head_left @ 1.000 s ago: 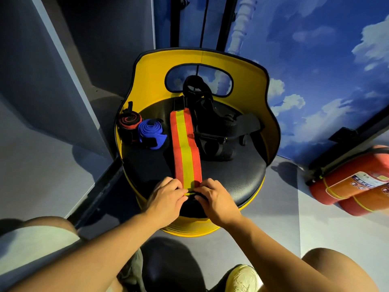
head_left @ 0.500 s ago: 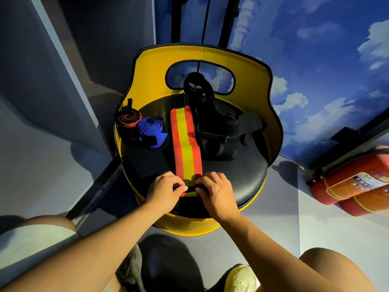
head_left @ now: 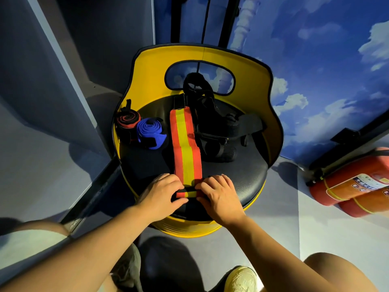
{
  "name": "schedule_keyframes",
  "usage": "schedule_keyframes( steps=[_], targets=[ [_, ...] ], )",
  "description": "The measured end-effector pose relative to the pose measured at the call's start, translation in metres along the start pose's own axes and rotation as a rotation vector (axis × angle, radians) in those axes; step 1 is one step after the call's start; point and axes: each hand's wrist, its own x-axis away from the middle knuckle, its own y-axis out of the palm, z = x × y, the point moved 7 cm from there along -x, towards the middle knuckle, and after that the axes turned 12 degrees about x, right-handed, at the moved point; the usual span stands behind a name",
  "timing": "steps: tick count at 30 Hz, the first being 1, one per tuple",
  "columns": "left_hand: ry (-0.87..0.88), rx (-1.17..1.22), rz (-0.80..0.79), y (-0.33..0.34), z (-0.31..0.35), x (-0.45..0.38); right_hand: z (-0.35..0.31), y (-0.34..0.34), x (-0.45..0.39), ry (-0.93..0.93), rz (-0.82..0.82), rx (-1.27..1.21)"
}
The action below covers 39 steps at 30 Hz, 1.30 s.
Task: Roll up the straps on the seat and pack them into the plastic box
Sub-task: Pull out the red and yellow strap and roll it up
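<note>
The seat [head_left: 237, 173] is standing in a corner, its black cushion ringed on the far side and both flanks by a yellow backrest [head_left: 210, 57]; only the near edge, toward the person, is lying open. A grey wall panel [head_left: 42, 81] is closing in on the left and a sky-painted wall [head_left: 326, 60] on the right, with bare floor [head_left: 273, 218] showing right of the seat's base.

The red-and-yellow strap [head_left: 185, 148] is lying flat down the middle of the cushion, its long axis running from the backrest toward the person, its black far end pointing at the backrest opening. Its near end is sitting at the cushion's front edge, wound into a small roll. The left hand [head_left: 162, 194] and right hand [head_left: 221, 194] are flanking that roll, fingers curled and pinching it from either side, so most of the roll is being hidden beneath them.

A blue rolled strap [head_left: 149, 131] and a red-and-black rolled strap [head_left: 126, 121] are sitting touching each other at the cushion's left edge, against the backrest. Right of the flat strap, a tangle of black straps [head_left: 214, 131] is piling up; its separate pieces are hard to tell apart against the dark cushion.

Two red fire extinguishers [head_left: 353, 186] are lying on the floor at the right, cut off by the frame edge. A pale shoe [head_left: 242, 279] is being cropped at the bottom.
</note>
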Motion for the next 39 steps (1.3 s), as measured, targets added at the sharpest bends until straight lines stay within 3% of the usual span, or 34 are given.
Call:
schedule_keyframes(
  steps=[11,21,28,31,35,39],
  targets=[
    [-0.161,0.049,0.027,0.001,-0.006,0.005,0.003,0.01,-0.005,0.018,0.023,-0.018],
    [-0.4,0.187,0.159,-0.008,-0.018,-0.001,0.012,0.013,-0.014,0.194,0.004,-0.138],
    [-0.4,0.161,0.221,-0.009,-0.026,-0.012,0.015,0.013,-0.021,0.286,0.003,0.014],
    [-0.318,0.154,0.26,-0.01,-0.023,-0.016,0.014,0.009,-0.024,0.293,0.029,0.075],
    [-0.215,0.159,0.266,-0.011,-0.015,-0.02,0.011,0.008,-0.03,0.202,0.129,-0.058],
    [-0.176,0.16,0.259,-0.011,-0.014,-0.016,0.012,0.019,-0.025,0.197,0.064,-0.294]
  ],
)
